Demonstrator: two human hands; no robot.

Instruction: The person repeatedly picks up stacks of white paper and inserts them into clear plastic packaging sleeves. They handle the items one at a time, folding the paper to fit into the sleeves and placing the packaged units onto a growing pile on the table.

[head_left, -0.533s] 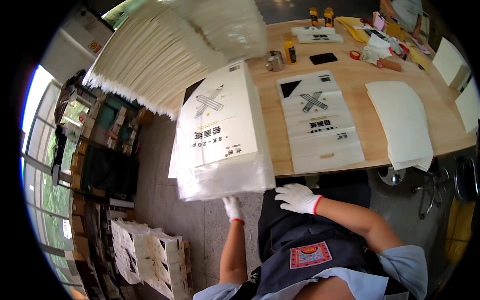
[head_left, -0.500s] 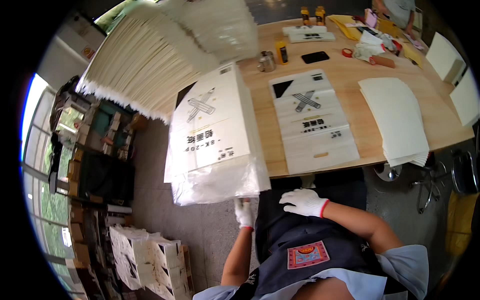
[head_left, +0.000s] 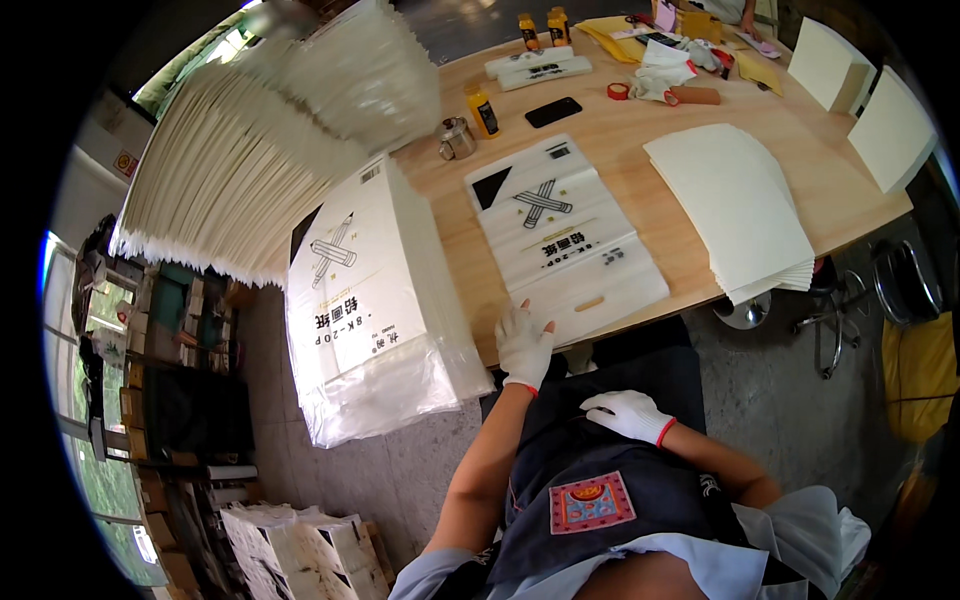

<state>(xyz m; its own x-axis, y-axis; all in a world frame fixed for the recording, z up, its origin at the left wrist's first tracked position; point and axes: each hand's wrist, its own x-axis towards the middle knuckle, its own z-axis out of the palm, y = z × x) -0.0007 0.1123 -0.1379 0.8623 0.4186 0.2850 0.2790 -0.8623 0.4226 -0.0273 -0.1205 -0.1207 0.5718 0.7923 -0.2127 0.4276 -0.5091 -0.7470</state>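
Note:
My left hand [head_left: 524, 346], in a white knit glove with a red cuff, is at the table's front edge with fingers apart. It is beside the near left corner of a flat, clear printed plastic bag [head_left: 575, 228] with a pencil drawing and a handle slot. Whether the fingertips touch the bag I cannot tell. My right hand [head_left: 630, 414], gloved alike, rests on my dark apron with fingers loosely stretched and nothing in them. Left of my left hand, a thick stack of filled printed bags [head_left: 365, 265] overhangs the table edge. To the right lies a fanned pile of white paper sheets [head_left: 735, 205].
A tall stack of plastic sleeves [head_left: 215, 165] stands at the far left. Behind the bag are a metal pot [head_left: 457, 139], a yellow bottle [head_left: 483, 111] and a black phone [head_left: 554, 111]. Thick white paper blocks [head_left: 892, 132] stand at the right. Another person's hand [head_left: 748, 24] shows far back.
My left hand has risen from beside the stack's lower edge to the table's front edge by the flat bag. The view has shifted to the right. My right hand stays on the apron.

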